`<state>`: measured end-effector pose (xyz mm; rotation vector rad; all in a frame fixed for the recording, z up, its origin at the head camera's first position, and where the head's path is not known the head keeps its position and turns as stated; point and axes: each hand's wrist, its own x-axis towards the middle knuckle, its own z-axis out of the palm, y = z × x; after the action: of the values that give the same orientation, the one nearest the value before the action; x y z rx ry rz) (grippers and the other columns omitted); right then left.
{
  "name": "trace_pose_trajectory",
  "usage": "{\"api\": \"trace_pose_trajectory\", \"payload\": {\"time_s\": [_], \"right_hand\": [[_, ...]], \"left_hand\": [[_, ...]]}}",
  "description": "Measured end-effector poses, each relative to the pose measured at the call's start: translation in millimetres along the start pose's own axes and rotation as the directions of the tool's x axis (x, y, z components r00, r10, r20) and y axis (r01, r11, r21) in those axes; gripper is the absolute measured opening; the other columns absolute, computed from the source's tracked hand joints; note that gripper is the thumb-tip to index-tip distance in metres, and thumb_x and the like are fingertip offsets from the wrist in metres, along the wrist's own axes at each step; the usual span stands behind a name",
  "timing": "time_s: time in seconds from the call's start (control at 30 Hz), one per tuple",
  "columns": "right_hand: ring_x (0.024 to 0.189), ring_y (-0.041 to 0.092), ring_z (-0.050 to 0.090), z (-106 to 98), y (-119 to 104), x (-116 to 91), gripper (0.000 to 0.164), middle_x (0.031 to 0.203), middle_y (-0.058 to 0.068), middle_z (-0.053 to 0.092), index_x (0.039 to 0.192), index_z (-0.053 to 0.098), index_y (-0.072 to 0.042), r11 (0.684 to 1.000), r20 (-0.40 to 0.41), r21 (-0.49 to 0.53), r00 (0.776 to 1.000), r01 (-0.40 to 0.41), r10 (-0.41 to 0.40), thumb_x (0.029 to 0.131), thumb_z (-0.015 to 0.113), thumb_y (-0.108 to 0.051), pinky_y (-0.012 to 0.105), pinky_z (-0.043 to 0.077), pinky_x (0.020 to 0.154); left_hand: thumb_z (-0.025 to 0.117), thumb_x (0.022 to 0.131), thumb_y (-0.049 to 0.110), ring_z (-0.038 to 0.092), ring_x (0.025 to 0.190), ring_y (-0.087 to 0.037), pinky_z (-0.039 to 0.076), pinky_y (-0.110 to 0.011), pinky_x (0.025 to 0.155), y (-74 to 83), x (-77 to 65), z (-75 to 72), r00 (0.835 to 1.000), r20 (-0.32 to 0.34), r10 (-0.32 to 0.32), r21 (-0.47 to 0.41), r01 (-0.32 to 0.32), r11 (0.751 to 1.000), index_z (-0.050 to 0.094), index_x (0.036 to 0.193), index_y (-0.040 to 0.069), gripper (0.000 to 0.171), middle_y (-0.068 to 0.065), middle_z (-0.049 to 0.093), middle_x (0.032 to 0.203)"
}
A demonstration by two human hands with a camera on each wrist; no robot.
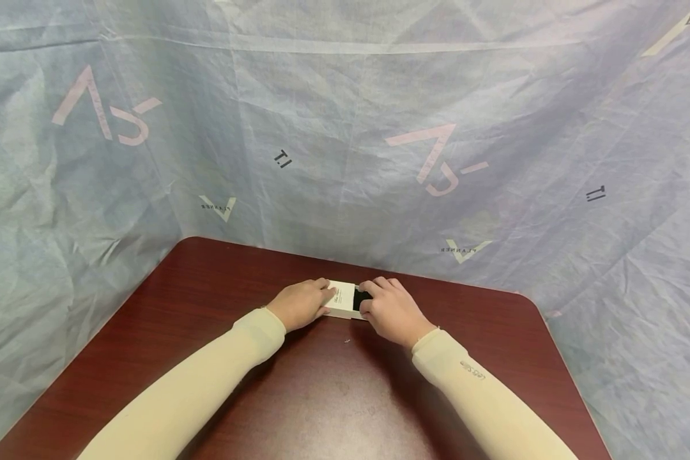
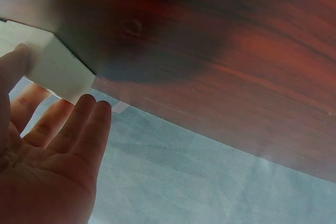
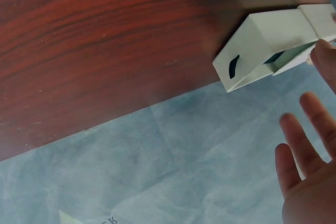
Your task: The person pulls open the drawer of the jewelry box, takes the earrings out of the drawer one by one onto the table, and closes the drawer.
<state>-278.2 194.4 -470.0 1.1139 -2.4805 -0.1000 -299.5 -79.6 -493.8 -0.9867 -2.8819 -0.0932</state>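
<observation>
A white sliding box [image 1: 342,292] with small dark print on its sleeve lies near the far edge of the table. My left hand [image 1: 299,305] grips the sleeve's left end, thumb on one side and fingers across it. From the sleeve's right end projects the white drawer [image 3: 286,31], which has a dark slot in its end wall. Something black [image 1: 359,299] shows inside. My right hand [image 1: 393,312] is over the drawer, thumb and index finger at its opening, the other fingers apart from it in the right wrist view. I cannot tell whether those two fingertips pinch anything.
The dark red wooden table [image 1: 316,390] has rounded far corners. A small speck [image 1: 347,341] lies on it in front of the box. Grey-blue cloth [image 1: 333,160] with printed marks hangs behind the table and along both sides.
</observation>
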Motion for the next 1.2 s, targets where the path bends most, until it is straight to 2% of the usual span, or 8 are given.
{"api": "trace_pose_trajectory", "payload": {"time_s": [0.1,0.33,0.6,0.83,0.97,1.2], "right_hand": [[0.136,0.03,0.073,1,-2,-1,0.012,0.145,0.005,0.081,0.09,0.092,-0.029,1.0,0.024,0.015,1.0,0.007,-0.007,0.095,0.099,-0.022,0.046,0.062,0.106],[0.145,0.032,0.071,2,-8,-6,0.01,0.153,0.006,0.078,0.092,0.093,-0.031,0.999,0.078,0.027,0.996,0.037,-0.039,0.096,0.1,-0.025,0.05,0.063,0.111],[0.165,0.04,0.062,3,-14,-13,0.018,0.165,0.008,0.073,0.083,0.088,-0.03,0.996,0.133,0.068,0.989,0.058,-0.067,0.096,0.098,-0.022,0.058,0.057,0.131],[0.164,0.041,0.063,3,-13,-21,0.018,0.167,0.009,0.072,0.083,0.088,-0.029,0.997,0.151,0.058,0.987,0.051,-0.06,0.099,0.093,-0.021,0.059,0.057,0.13],[0.161,0.039,0.065,5,-12,-23,0.018,0.167,0.007,0.072,0.083,0.088,-0.029,0.998,0.163,0.039,0.985,0.042,-0.048,0.1,0.092,-0.022,0.057,0.057,0.129],[0.155,0.033,0.07,11,-18,-21,0.021,0.163,0.003,0.074,0.082,0.087,-0.029,0.997,0.15,-0.008,0.986,0.073,-0.071,0.102,0.089,-0.025,0.053,0.059,0.125]], "left_hand": [[0.08,0.116,0.036,0.078,0.144,-0.037,0.07,-0.05,0.114,0.4,-0.3,-0.5,1.0,0.001,-0.004,-0.009,0.004,1.0,0.075,0.159,0.012,0.05,-0.019,0.072,0.163],[0.08,0.116,0.034,0.077,0.144,-0.038,0.07,-0.05,0.113,1.0,-0.1,-0.1,1.0,0.008,-0.005,-0.02,0.005,1.0,0.074,0.16,0.012,0.051,-0.02,0.071,0.165],[0.079,0.116,0.034,0.077,0.145,-0.038,0.07,-0.051,0.114,1.4,-1.0,-1.6,1.0,0.015,-0.007,-0.02,0.007,1.0,0.074,0.161,0.011,0.05,-0.021,0.07,0.165],[0.077,0.117,0.035,0.075,0.148,-0.039,0.068,-0.052,0.117,5.5,5.0,-7.1,0.999,0.034,-0.012,-0.038,0.014,0.999,0.071,0.164,0.012,0.052,-0.021,0.068,0.169],[0.077,0.117,0.036,0.077,0.145,-0.038,0.069,-0.052,0.115,6.4,6.6,-6.5,1.0,0.024,-0.005,-0.034,0.006,0.999,0.071,0.164,0.012,0.053,-0.02,0.069,0.167],[0.08,0.115,0.034,0.078,0.142,-0.038,0.071,-0.051,0.11,3.0,-1.8,2.6,1.0,-0.009,-0.002,-0.005,0.002,1.0,0.073,0.162,0.01,0.052,-0.021,0.071,0.164]]}}
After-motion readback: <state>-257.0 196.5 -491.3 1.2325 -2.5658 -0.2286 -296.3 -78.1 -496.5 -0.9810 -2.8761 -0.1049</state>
